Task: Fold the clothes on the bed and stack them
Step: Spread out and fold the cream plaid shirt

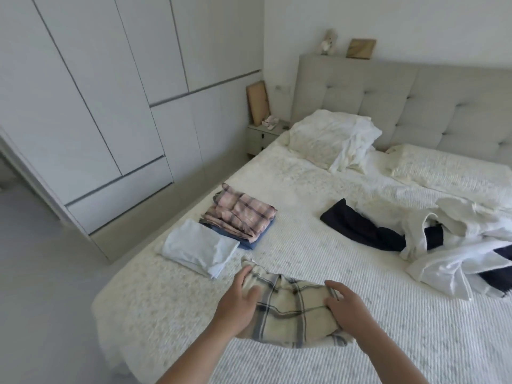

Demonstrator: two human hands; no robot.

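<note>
Both hands hold a folded cream plaid cloth (pixel 293 309) just above the bed (pixel 346 273), the left hand (pixel 238 303) gripping its left end, the right hand (pixel 349 309) its right. Beyond it lie a folded pale blue piece (pixel 198 246) and a pink plaid stack (pixel 239 216); farther right, a heap of white and navy clothes (pixel 454 245).

White flat-fronted wardrobes (pixel 110 101) fill the left side of the frame, above a pale grey floor (pixel 36 273). A grey tufted headboard (pixel 388 106) spans the upper right against a white wall (pixel 415 20). A small nightstand (pixel 263 137) sits at upper centre, between wardrobes and headboard, in soft, even daylight.
</note>
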